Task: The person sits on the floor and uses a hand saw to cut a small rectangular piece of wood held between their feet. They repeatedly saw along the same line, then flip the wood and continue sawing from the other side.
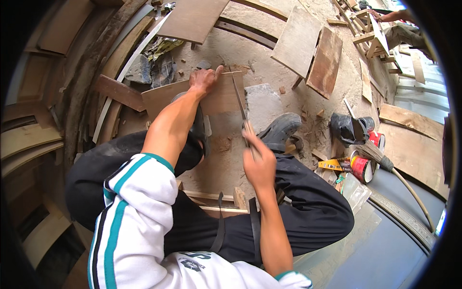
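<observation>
My right hand (260, 163), slightly blurred, is closed round the handle of a handsaw. The narrow blade of the handsaw (238, 98) points away from me and lies across the right end of a thin wooden board (221, 98). At the board's far edge my left hand (204, 80) bears down, fingers curled over the edge and thumb sticking out to the right. The board runs leftward beneath my left forearm, which hides part of it. One dark clog (281, 129) stands right of the saw; my other foot is partly behind the left forearm.
A grey slab (263, 103) lies right of the board. Wooden panels (308, 53) stand farther off. At right are a black plastic bag (347, 129), a brush (378, 153), a red can (362, 167) and a yellow tool (330, 164). Stacked timber lines the left. Another person's hand (374, 14) shows far right.
</observation>
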Tool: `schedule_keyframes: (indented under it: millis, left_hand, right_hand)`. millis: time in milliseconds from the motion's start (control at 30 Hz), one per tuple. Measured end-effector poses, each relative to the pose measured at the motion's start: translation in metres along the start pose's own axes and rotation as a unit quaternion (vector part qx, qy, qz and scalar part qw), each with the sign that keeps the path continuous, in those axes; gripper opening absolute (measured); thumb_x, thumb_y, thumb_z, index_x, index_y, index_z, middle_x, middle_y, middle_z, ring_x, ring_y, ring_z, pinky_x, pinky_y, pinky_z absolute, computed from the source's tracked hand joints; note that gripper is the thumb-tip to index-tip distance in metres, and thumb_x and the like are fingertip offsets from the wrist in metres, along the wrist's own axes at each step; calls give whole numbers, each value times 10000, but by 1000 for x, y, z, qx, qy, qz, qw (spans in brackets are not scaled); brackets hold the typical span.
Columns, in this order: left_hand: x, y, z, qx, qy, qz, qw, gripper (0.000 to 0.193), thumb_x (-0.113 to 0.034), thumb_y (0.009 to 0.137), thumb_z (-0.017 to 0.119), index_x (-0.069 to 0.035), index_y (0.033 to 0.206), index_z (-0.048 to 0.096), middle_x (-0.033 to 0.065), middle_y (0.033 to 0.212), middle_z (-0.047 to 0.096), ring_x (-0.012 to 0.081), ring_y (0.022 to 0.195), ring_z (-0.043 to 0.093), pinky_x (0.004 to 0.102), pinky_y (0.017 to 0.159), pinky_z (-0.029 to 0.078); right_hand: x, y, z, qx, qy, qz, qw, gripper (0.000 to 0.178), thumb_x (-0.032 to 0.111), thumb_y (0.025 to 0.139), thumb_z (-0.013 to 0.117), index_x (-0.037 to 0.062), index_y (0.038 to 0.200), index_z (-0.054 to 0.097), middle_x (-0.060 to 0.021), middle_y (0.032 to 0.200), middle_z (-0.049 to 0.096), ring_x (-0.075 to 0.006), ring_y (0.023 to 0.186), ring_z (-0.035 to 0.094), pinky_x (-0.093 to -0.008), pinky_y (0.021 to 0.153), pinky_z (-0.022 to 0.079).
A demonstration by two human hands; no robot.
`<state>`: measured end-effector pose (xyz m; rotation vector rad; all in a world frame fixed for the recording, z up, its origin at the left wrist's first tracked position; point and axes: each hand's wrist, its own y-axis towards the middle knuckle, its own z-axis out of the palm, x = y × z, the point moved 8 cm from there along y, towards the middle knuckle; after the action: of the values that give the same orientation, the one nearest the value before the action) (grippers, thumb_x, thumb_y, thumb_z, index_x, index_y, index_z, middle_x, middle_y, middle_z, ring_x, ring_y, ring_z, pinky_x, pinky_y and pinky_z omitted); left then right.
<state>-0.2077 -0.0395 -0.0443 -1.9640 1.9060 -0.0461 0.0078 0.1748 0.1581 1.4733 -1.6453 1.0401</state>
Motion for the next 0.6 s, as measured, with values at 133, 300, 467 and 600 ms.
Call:
schedule_keyframes:
  millis: [133,300,467,600]
  left_hand:
    - [1,-1,6,6,4,5,1000,884,-671,1032,164,-59,940,794,244,957,739,429,933,716,516,856,535]
    - [-7,4,-5,-11,-18,11,1000,883,-672,1032,177,-45,932,791,246,963,737,427,932,718,521,834,547]
    - [1,1,-7,-6,-34,-11,999,881,-673,1030,172,-39,971,782,272,949,725,454,963,700,550,871,527]
    - [4,-1,-13,-22,-40,-22,999,876,-664,1036,169,-44,967,784,269,941,725,456,945,702,552,866,526]
  right_hand:
    - [15,-17,-9,7,-27,-18,999,400,41,839,558,46,1213,701,-218,1166,710,-356,1111,690,-358,950,528]
    - [3,22,12,-16,-28,-21,999,397,31,836,553,49,1200,709,-217,1148,718,-353,1071,707,-370,917,549]
    - [23,-26,5,8,-14,24,1000,397,-4,835,549,-1,1202,701,-198,1150,734,-290,1131,701,-322,983,509]
    - [3,-3,6,-8,18,39,999,409,-25,822,538,-21,1198,699,-190,1158,737,-272,1146,695,-323,991,506]
